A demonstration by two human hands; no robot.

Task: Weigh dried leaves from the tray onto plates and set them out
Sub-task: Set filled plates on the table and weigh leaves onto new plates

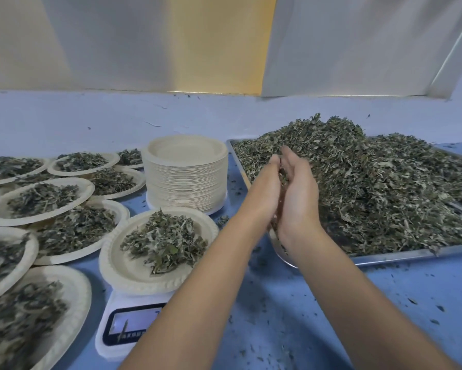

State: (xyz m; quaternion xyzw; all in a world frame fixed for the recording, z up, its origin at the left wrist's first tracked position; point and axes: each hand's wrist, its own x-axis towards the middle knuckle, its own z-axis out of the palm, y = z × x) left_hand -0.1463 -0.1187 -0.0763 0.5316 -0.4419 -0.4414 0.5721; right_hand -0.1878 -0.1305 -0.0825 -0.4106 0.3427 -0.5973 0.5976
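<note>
The left hand [264, 190] and right hand [300, 198] are set palm to palm, fingers nearly straight. A clump of dried leaves [371, 188] is sandwiched between them, not clenched in a fist, probably so that a loose scoop can be carried without crushing it. They hang over the corner of the metal tray [400, 256] that is nearest the scale [133, 324], up and to its right.

The tray holds a high heap of leaves that reaches its rim. On the scale sits a paper plate [123, 268] with a small pile [165, 241] in its middle, so it seems to be waiting for a top-up. The display is too blurred to read.

Behind the scale stands a tall stack of empty plates [187, 182], within easy reach for the next portion. To the left of the scale, filled plates [0, 212] overlap one another, apparently portions already weighed and set out. Crumbs dot the blue table [304, 316] to the right of the scale.
</note>
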